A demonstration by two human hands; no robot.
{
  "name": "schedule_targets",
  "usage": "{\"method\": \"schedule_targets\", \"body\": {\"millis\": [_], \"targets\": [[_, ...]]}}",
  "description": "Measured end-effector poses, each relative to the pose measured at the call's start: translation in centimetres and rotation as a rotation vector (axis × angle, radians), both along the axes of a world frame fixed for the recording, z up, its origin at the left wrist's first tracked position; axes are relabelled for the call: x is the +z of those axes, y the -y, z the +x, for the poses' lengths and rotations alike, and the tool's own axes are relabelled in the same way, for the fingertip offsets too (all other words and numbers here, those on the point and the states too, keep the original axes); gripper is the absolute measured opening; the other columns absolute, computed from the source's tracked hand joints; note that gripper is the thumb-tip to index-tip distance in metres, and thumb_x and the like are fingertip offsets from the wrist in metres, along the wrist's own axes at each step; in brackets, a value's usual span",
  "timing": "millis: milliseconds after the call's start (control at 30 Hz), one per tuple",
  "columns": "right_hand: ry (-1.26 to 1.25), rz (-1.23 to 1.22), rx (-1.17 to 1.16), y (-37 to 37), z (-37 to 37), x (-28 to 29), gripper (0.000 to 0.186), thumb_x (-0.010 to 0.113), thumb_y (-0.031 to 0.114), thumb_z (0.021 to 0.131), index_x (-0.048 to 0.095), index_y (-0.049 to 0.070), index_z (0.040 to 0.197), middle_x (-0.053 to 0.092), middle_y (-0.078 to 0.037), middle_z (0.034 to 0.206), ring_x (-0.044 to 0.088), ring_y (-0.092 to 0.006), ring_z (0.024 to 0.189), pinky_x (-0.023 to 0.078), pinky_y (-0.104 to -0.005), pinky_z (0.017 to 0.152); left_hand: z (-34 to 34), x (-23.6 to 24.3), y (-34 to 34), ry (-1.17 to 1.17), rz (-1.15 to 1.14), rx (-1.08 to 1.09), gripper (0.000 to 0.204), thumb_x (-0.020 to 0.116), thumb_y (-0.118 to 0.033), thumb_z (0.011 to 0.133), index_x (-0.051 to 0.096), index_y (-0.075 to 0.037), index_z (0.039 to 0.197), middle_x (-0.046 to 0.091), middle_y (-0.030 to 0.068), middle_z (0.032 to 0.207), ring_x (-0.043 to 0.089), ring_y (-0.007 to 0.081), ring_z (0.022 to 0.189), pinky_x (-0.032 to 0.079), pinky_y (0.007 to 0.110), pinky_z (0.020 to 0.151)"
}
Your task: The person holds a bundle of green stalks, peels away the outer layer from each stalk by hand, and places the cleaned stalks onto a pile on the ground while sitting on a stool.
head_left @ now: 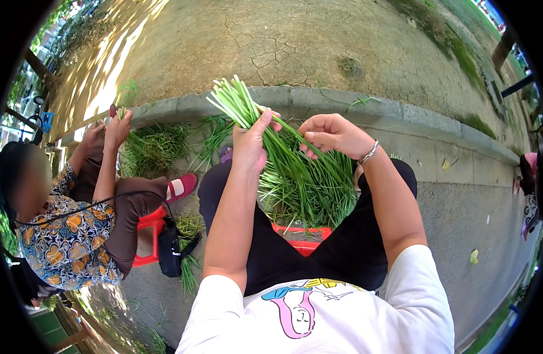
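My left hand [255, 137] grips a bunch of long green stems [235, 101] by their pale cut ends, with the leafy lengths trailing down to the right. Just right of it my right hand [330, 137], with a silver bracelet at the wrist, pinches a green leaf from the bunch, its fingertips curled inward. Beneath both hands, between my knees, lies a large loose pile of the same greens [307, 194]. Part of a red stool [301, 245] shows between my thighs, below the pile.
A co-worker [68, 236] sits at my left on a red stool [147, 259], holding stems, beside a black bag [171, 256] and scattered greens [153, 147]. A low concrete curb [419, 121] runs across in front. Another person [528, 174] is partly visible at the far right.
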State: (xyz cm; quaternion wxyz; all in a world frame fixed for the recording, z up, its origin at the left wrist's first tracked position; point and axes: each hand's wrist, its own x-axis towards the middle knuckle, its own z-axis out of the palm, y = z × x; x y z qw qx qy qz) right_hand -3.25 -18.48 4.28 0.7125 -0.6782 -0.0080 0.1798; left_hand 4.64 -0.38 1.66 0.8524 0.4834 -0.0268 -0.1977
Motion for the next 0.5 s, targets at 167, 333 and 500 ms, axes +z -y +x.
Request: {"method": "schedule_targets", "body": {"millis": [167,333,500], "targets": [[0.082,0.056,-0.027,-0.5,0.4,-1.4,0.013,0.054,0.007,0.086,0.055,-0.001,0.096,0.062,-0.005,0.079,0.057,-0.0081,0.067,0.043,-0.0192,0.059,-0.1,-0.3,0.2,0.006,-0.016,-0.019,0.009,0.063,-0.009,0.08,0.057,-0.004,0.084,0.062,0.0084,0.08,0.056,0.0141,0.066,0.046,0.026,0.061],[0.206,-0.021,-0.055,-0.4,0.6,-2.4,0.011,0.055,0.004,0.085,0.056,-0.002,0.093,0.06,-0.002,0.076,0.055,-0.0063,0.067,0.044,-0.0193,0.059,-0.3,-0.2,0.3,0.019,0.006,-0.042,0.009,0.061,-0.008,0.08,0.056,-0.004,0.087,0.062,0.0096,0.081,0.056,0.0158,0.067,0.046,0.028,0.062],[0.225,-0.153,-0.123,-0.9,0.2,-1.8,0.009,0.056,0.004,0.085,0.058,-0.002,0.091,0.059,0.0,0.075,0.053,-0.0041,0.067,0.045,-0.0198,0.059,-0.4,-0.3,0.2,0.012,0.005,-0.06,0.008,0.06,-0.007,0.08,0.057,-0.003,0.087,0.062,0.0101,0.082,0.056,0.0162,0.067,0.046,0.028,0.062]]}}
